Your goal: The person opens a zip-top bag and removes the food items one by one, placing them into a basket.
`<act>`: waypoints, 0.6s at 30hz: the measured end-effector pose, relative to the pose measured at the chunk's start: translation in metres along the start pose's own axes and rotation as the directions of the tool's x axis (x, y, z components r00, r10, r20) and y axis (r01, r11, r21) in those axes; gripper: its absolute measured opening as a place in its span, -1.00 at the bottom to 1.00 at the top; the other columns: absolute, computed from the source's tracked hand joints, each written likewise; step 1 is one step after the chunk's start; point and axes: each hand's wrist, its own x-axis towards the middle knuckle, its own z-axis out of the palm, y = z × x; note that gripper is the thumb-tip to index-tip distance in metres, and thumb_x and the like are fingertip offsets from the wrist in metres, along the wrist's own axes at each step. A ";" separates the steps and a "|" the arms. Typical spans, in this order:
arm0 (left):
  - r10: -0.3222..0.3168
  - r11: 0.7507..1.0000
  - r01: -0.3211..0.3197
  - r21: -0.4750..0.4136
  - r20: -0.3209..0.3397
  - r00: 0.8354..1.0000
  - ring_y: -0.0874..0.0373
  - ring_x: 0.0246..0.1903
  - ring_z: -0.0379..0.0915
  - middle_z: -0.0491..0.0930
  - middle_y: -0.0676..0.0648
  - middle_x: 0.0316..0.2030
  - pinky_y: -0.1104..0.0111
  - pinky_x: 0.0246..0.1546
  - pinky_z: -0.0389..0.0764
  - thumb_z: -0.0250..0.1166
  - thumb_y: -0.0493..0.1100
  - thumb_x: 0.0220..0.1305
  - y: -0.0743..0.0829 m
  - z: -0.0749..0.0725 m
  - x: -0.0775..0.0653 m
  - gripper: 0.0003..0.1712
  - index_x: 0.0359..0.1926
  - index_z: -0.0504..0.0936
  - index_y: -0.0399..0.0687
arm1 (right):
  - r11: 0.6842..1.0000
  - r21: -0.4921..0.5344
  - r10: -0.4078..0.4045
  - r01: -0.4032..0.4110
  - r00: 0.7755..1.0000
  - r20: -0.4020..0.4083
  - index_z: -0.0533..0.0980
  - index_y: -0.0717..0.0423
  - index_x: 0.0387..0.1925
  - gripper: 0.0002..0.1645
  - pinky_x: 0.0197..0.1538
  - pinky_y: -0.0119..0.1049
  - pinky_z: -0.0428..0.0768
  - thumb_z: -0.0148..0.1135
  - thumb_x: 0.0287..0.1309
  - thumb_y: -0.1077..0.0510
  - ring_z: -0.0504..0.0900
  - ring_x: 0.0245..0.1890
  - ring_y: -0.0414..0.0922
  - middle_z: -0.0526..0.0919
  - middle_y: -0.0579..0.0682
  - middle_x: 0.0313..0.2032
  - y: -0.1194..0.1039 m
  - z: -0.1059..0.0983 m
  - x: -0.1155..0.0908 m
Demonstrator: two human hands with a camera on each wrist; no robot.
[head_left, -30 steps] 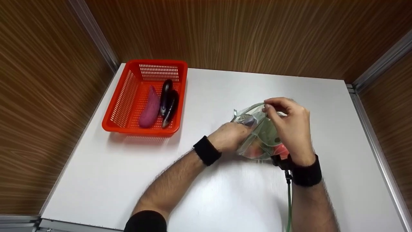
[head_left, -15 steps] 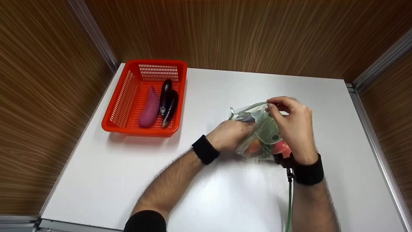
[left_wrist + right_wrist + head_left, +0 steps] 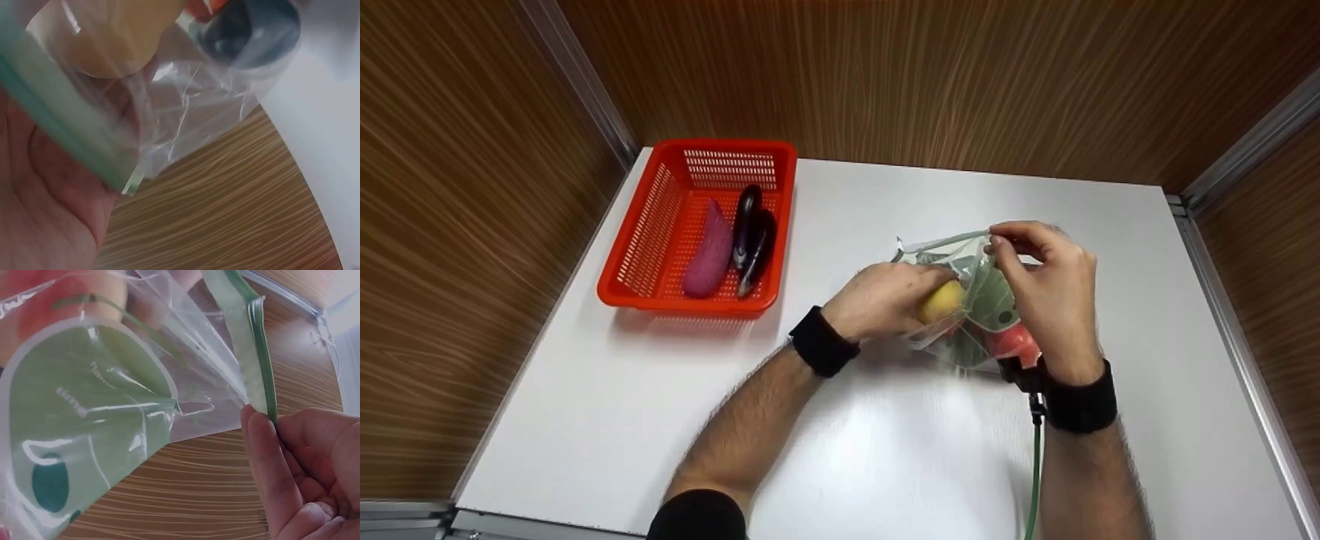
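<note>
Zip bag [image 3: 976,301], right of centre in the head frame, could sag inward if the fingers of the right hand [image 3: 1054,289], pinching its rim, slip; the left hand [image 3: 889,296], fingers curled on a yellow fruit [image 3: 943,302] at the bag's mouth, might snag. Only the right wrist view shows label lettering [image 3: 72,403].
</note>
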 end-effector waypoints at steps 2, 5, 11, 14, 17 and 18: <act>-0.005 1.000 0.005 -0.008 -0.003 1.000 0.09 0.13 0.85 0.85 0.04 0.25 0.12 0.12 0.91 0.63 0.12 0.51 -0.002 -0.005 -0.002 -0.28 0.55 0.65 0.07 | 1.000 -0.002 -0.005 0.005 1.000 -0.009 0.88 0.27 0.05 -0.82 -0.06 -0.75 0.73 0.43 0.60 0.34 0.77 -0.11 -0.64 0.94 0.18 -0.02 0.000 0.000 0.000; -0.008 0.999 0.007 -0.031 -0.018 1.000 0.08 0.14 0.85 0.85 0.03 0.27 0.10 0.14 0.90 0.66 0.10 0.48 -0.004 -0.011 -0.006 -0.23 0.58 0.63 0.05 | 1.000 -0.011 -0.011 0.011 1.000 -0.022 0.88 0.25 0.05 -0.82 -0.05 -0.77 0.71 0.44 0.60 0.34 0.76 -0.11 -0.65 0.94 0.17 -0.03 0.000 0.000 0.000; -0.012 0.999 0.010 -0.051 -0.034 0.999 0.02 0.24 0.83 0.80 -0.03 0.41 0.05 0.29 0.88 0.69 0.10 0.42 -0.006 -0.025 -0.012 -0.12 0.63 0.59 -0.01 | 1.000 0.004 -0.012 0.012 1.000 -0.026 0.89 0.24 0.05 -0.81 -0.05 -0.76 0.72 0.42 0.61 0.34 0.79 -0.12 -0.61 0.94 0.15 -0.03 0.000 -0.001 0.000; -0.030 0.998 0.027 -0.059 -0.037 0.999 -0.01 0.28 0.83 0.77 -0.05 0.48 0.02 0.32 0.87 0.71 0.12 0.40 -0.006 -0.033 -0.017 -0.06 0.66 0.56 -0.03 | 1.000 -0.002 -0.012 0.011 1.000 -0.027 0.89 0.22 0.06 -0.81 -0.05 -0.76 0.71 0.42 0.62 0.32 0.79 -0.11 -0.61 0.94 0.14 -0.03 0.000 -0.001 0.000; -0.043 0.997 0.039 -0.071 -0.050 0.998 -0.02 0.31 0.83 0.76 -0.06 0.51 0.03 0.34 0.87 0.72 0.12 0.40 -0.007 -0.040 -0.022 -0.04 0.68 0.55 -0.01 | 1.000 -0.007 -0.012 0.012 1.000 -0.027 0.88 0.22 0.07 -0.81 -0.05 -0.77 0.71 0.43 0.62 0.32 0.79 -0.11 -0.61 0.94 0.14 -0.02 0.000 -0.002 -0.001; -0.045 0.996 0.040 -0.076 -0.055 0.997 -0.02 0.32 0.83 0.75 -0.06 0.51 0.03 0.35 0.87 0.72 0.12 0.41 -0.007 -0.042 -0.023 -0.05 0.68 0.55 -0.01 | 1.000 -0.007 -0.012 0.012 1.000 -0.027 0.88 0.23 0.07 -0.81 -0.05 -0.76 0.71 0.42 0.62 0.32 0.79 -0.11 -0.61 0.94 0.15 -0.02 0.000 -0.002 -0.001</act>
